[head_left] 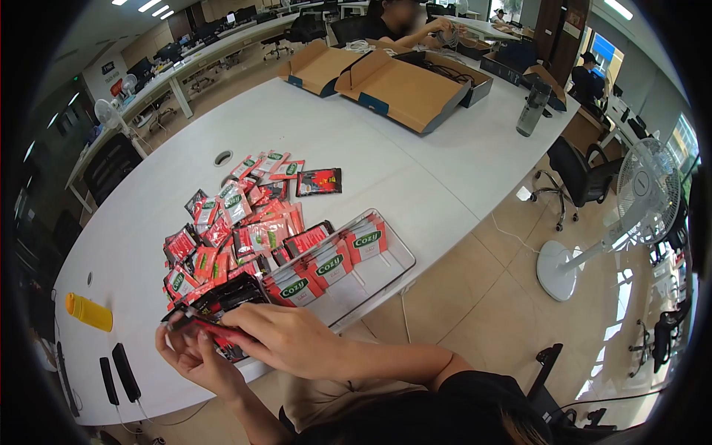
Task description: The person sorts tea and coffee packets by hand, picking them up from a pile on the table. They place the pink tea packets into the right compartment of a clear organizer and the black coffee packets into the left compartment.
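Note:
My left hand (194,357) and my right hand (285,337) together grip a stack of dark and red sachets (222,304) near the table's front edge. Just beyond them stands a clear plastic tray (386,261) with rows of red-and-white sachets marked "Cozy" (326,265) standing in it. To the tray's left lies a loose pile of red sachets (230,230). A single dark sachet (319,181) lies apart at the far side of the pile.
A yellow cylinder (89,312) and two black sticks (119,373) lie at the left on the white table (356,148). Open cardboard boxes (400,85) and a grey bottle (533,108) stand farther off. Another person sits at the far end. A fan (645,194) and an office chair (582,174) stand to the right.

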The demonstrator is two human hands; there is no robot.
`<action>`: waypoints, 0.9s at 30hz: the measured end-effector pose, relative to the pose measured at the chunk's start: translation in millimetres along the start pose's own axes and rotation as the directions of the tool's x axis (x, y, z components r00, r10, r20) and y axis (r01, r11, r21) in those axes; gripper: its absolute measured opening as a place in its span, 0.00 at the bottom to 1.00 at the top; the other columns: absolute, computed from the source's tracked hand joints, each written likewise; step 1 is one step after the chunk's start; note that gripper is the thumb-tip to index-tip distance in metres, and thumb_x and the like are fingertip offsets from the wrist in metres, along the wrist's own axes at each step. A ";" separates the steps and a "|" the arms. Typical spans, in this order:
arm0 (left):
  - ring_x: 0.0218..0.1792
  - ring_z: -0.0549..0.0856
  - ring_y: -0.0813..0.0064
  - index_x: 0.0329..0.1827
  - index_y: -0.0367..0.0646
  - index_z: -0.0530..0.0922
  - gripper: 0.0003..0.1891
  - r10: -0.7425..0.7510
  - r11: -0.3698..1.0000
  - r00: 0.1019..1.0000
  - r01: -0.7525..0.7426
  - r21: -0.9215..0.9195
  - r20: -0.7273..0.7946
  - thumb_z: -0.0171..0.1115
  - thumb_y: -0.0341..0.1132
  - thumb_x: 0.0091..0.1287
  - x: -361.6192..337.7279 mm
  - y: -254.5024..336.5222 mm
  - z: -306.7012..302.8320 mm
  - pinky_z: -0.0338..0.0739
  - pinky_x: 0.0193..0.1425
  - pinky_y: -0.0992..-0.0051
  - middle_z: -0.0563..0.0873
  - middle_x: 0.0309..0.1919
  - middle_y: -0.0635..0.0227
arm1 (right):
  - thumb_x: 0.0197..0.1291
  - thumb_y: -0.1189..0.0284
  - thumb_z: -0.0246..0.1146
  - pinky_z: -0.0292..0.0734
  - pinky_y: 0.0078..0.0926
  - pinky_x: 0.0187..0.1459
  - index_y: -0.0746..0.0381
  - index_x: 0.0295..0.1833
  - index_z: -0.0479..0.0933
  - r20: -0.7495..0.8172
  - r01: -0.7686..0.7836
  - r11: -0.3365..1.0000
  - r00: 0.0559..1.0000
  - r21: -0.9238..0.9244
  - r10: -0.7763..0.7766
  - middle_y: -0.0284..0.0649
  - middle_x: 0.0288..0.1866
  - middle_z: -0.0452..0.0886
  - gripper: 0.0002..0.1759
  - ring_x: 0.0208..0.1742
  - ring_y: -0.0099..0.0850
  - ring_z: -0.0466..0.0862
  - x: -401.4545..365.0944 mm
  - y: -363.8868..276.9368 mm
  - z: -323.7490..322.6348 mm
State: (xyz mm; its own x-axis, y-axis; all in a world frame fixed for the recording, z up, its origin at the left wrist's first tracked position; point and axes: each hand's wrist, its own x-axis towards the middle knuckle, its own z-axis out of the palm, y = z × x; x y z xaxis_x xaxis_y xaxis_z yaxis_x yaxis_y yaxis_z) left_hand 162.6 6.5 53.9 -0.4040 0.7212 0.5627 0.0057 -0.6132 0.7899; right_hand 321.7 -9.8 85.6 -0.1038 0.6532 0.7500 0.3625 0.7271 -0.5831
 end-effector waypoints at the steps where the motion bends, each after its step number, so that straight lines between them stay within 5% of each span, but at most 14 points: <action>1: 0.56 0.78 0.69 0.65 0.37 0.62 0.27 0.029 0.999 0.999 -0.029 0.027 -0.025 0.60 0.31 0.65 -2.8 3.4 8.4 0.75 0.58 0.72 0.76 0.57 0.57 | 0.54 0.73 0.65 0.77 0.25 0.30 0.64 0.49 0.75 -0.069 0.026 0.999 0.997 -0.041 -0.029 0.36 0.39 0.79 0.16 0.31 0.32 0.81 0.4 0.0 -0.1; 3: 0.59 0.75 0.69 0.69 0.36 0.59 0.26 0.088 0.992 0.994 -0.082 0.096 -0.061 0.52 0.37 0.72 -11.8 19.7 28.9 0.72 0.61 0.69 0.73 0.60 0.55 | 0.52 0.74 0.65 0.77 0.25 0.29 0.64 0.48 0.77 -0.145 0.070 0.985 0.985 -0.155 -0.093 0.37 0.39 0.79 0.16 0.31 0.32 0.81 -5.9 -2.9 2.3; 4: 0.65 0.70 0.60 0.70 0.35 0.56 0.37 0.041 0.995 0.997 -0.047 0.093 0.063 0.55 0.52 0.69 -17.5 16.8 20.4 0.70 0.64 0.63 0.67 0.66 0.51 | 0.51 0.74 0.64 0.78 0.25 0.30 0.65 0.48 0.78 -0.148 0.109 0.965 0.978 -0.238 -0.147 0.37 0.39 0.79 0.16 0.32 0.32 0.81 -7.3 -1.9 1.0; 7: 0.64 0.70 0.61 0.70 0.34 0.55 0.38 0.052 0.999 0.960 -0.047 -0.024 0.275 0.54 0.55 0.69 -43.3 -2.6 0.4 0.67 0.65 0.62 0.67 0.65 0.50 | 0.49 0.75 0.62 0.80 0.26 0.38 0.66 0.47 0.80 -0.131 0.238 0.904 0.945 -0.355 -0.300 0.40 0.42 0.79 0.17 0.41 0.35 0.82 -17.4 -0.3 10.0; 10: 0.62 0.72 0.63 0.71 0.33 0.54 0.31 -0.120 0.990 0.968 0.101 0.096 0.220 0.48 0.47 0.74 -54.8 -2.9 -11.6 0.67 0.64 0.64 0.68 0.65 0.48 | 0.51 0.73 0.61 0.81 0.28 0.48 0.68 0.48 0.79 -0.128 0.288 0.886 0.927 -0.363 -0.353 0.44 0.49 0.80 0.18 0.50 0.40 0.82 -28.9 0.4 26.3; 12: 0.58 0.74 0.66 0.70 0.31 0.56 0.24 -0.271 0.961 0.953 0.276 -0.025 0.136 0.41 0.38 0.76 -46.9 9.9 0.3 0.69 0.61 0.66 0.69 0.65 0.48 | 0.51 0.73 0.61 0.81 0.30 0.50 0.68 0.48 0.79 -0.112 0.294 0.891 0.930 -0.346 -0.350 0.44 0.50 0.80 0.17 0.51 0.40 0.82 -30.4 0.6 27.3; 15: 0.54 0.77 0.68 0.69 0.31 0.59 0.23 -0.187 0.955 0.963 0.224 -0.194 0.193 0.40 0.36 0.77 -25.2 27.6 24.7 0.71 0.58 0.69 0.71 0.64 0.47 | 0.52 0.73 0.61 0.81 0.32 0.52 0.67 0.49 0.79 -0.083 0.276 0.927 0.949 -0.253 -0.305 0.45 0.53 0.80 0.17 0.54 0.40 0.81 -28.2 -3.2 27.2; 16: 0.52 0.79 0.74 0.68 0.28 0.61 0.22 -0.141 0.960 0.966 0.187 -0.207 0.218 0.41 0.35 0.77 -19.5 23.8 17.4 0.73 0.56 0.74 0.75 0.61 0.52 | 0.53 0.74 0.61 0.81 0.31 0.52 0.67 0.49 0.79 -0.087 0.273 0.942 0.952 -0.196 -0.294 0.44 0.53 0.79 0.17 0.54 0.40 0.81 -25.7 -4.9 25.2; 19: 0.54 0.80 0.71 0.67 0.27 0.62 0.22 -0.058 0.993 0.983 0.075 -0.091 0.176 0.42 0.33 0.76 -12.8 16.1 12.0 0.75 0.57 0.72 0.75 0.61 0.51 | 0.54 0.73 0.61 0.79 0.33 0.54 0.66 0.52 0.78 -0.138 0.255 0.963 0.954 -0.090 -0.265 0.44 0.56 0.79 0.18 0.58 0.41 0.79 -25.5 -0.2 14.7; 21: 0.55 0.80 0.68 0.63 0.25 0.66 0.18 0.025 0.996 0.957 -0.048 0.075 0.289 0.43 0.27 0.74 -11.3 14.5 2.4 0.74 0.60 0.70 0.76 0.59 0.50 | 0.54 0.73 0.61 0.79 0.34 0.56 0.65 0.52 0.78 -0.211 0.220 0.973 0.950 -0.076 -0.231 0.43 0.56 0.78 0.19 0.59 0.41 0.78 -13.6 -2.4 -1.6; 25: 0.40 0.88 0.62 0.46 0.30 0.78 0.12 0.136 0.875 0.788 -0.379 0.299 0.601 0.55 0.17 0.59 -7.7 5.5 -30.0 0.81 0.48 0.70 0.86 0.37 0.48 | 0.49 0.72 0.62 0.79 0.29 0.49 0.64 0.51 0.79 -0.101 0.289 0.939 0.945 -0.189 -0.311 0.41 0.52 0.79 0.20 0.53 0.38 0.80 -3.6 -0.2 -18.0; 27: 0.39 0.88 0.62 0.42 0.31 0.80 0.13 0.234 0.800 0.715 -0.527 0.286 0.659 0.60 0.17 0.51 -0.7 23.8 -2.2 0.81 0.45 0.70 0.87 0.36 0.49 | 0.48 0.73 0.62 0.79 0.29 0.44 0.65 0.47 0.79 -0.044 0.311 0.929 0.944 -0.201 -0.326 0.40 0.47 0.80 0.18 0.49 0.35 0.81 -9.3 1.4 -17.9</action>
State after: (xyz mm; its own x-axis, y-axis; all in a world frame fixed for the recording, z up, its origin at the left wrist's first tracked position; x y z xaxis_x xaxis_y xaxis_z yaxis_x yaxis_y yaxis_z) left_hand 161.0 -9.3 71.8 0.3155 0.5841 0.7479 0.4794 -0.7783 0.4056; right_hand 339.8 -18.6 83.5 -0.1750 0.3706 0.9122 0.4906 0.8361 -0.2455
